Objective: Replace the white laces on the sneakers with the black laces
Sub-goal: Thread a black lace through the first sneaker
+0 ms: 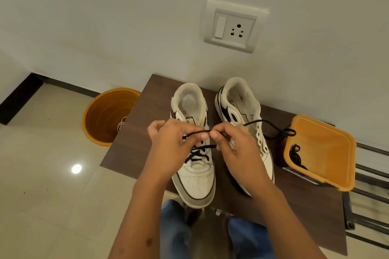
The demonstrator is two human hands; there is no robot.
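Two white sneakers stand on a dark wooden table, toes toward me. The left sneaker has a black lace crossed through its lower eyelets. My left hand and my right hand hover over its tongue, each pinching the black lace, which is stretched between them. One end of the lace trails right over the right sneaker toward the yellow tray. The right sneaker has bare eyelets. A second black lace lies in the yellow tray.
An orange bucket on the floor left of the table holds a white lace. A wall socket is above the shoes. A metal rack is at the right. My jeans-clad legs are below the table edge.
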